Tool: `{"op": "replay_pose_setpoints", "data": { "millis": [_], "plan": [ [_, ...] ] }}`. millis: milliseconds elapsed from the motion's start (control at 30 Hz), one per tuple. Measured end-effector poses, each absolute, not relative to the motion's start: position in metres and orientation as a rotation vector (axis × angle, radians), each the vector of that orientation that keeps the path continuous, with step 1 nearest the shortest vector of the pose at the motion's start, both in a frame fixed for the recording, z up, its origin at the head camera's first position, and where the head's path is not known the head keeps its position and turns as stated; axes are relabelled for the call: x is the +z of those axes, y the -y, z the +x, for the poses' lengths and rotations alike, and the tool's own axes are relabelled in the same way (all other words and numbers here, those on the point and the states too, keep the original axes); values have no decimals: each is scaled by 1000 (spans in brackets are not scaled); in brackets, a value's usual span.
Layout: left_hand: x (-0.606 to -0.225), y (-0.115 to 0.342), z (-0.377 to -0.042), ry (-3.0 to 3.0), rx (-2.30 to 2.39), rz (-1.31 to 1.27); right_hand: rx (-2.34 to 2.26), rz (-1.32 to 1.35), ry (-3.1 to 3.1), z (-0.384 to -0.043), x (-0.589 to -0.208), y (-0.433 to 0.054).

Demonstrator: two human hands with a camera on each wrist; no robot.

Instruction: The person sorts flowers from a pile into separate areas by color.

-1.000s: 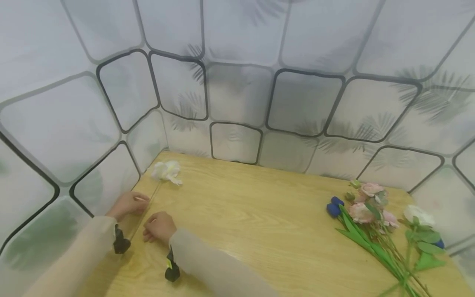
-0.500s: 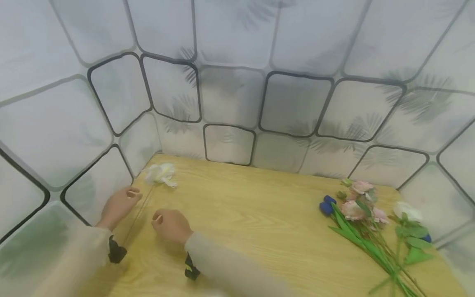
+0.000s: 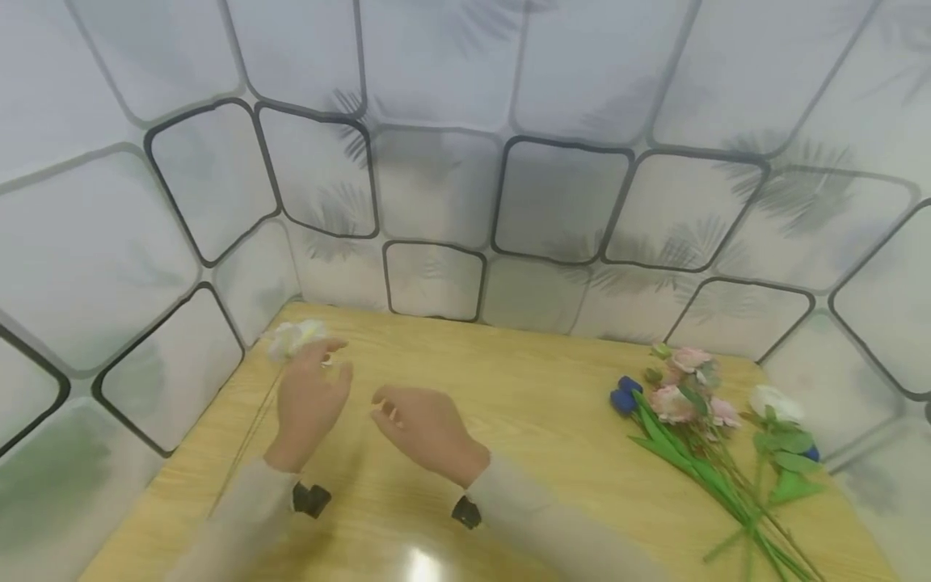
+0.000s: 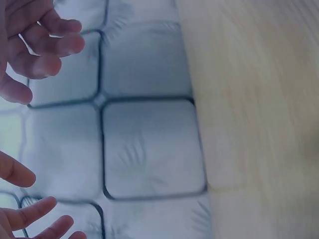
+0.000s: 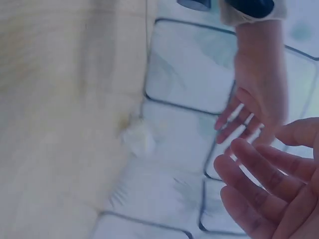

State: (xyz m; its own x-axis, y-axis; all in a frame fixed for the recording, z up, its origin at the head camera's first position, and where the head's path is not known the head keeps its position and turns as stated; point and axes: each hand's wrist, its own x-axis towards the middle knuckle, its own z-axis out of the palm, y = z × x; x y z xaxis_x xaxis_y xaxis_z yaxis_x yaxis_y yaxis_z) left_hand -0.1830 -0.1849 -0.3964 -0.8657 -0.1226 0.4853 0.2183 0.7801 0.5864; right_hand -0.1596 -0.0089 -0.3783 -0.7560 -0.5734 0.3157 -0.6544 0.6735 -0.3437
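In the head view my left hand (image 3: pixel 309 400) is over the left part of the table, its fingers loosely bent with nothing in them. A white flower (image 3: pixel 286 340) lies beyond it at the far left corner, partly hidden by the fingers. The flower's thin stem (image 3: pixel 246 444) runs back along the table's left edge. To the right of the left hand is my right hand (image 3: pixel 429 432), relaxed and holding nothing. The right wrist view shows the right hand's loosely spread fingers (image 5: pixel 259 186), with the left hand (image 5: pixel 264 89) behind them.
On the right of the wooden table (image 3: pixel 509 485) lie blue tulips (image 3: pixel 625 396), pink flowers (image 3: pixel 672 404) and a white flower with broad leaves (image 3: pixel 777 402), their green stems crossing towards the front. Patterned cloth walls (image 3: pixel 436 186) border the table's back and sides.
Both hands have risen and moved right from the table's left edge, away from the stem. The white flower stays in its corner. The head view has turned slightly right.
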Motion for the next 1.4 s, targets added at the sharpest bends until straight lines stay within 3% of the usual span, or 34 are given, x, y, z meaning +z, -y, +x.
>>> {"op": "replay_pose_setpoints", "data": {
  "millis": [333, 867, 1133, 1400],
  "plan": [
    [-389, 101, -182, 2363, -979, -303, 364, 985, 2284, -144, -362, -93],
    [-408, -37, -174, 2505, -970, -710, 213, 883, 2140, -118, -358, -235],
    [-425, -98, -169, 2657, -943, -891, 218, 737, 2239, -114, -361, -302],
    [-445, -158, -175, 2694, -953, -1087, 257, 375, 2669, -115, -384, -360]
  ]
}}
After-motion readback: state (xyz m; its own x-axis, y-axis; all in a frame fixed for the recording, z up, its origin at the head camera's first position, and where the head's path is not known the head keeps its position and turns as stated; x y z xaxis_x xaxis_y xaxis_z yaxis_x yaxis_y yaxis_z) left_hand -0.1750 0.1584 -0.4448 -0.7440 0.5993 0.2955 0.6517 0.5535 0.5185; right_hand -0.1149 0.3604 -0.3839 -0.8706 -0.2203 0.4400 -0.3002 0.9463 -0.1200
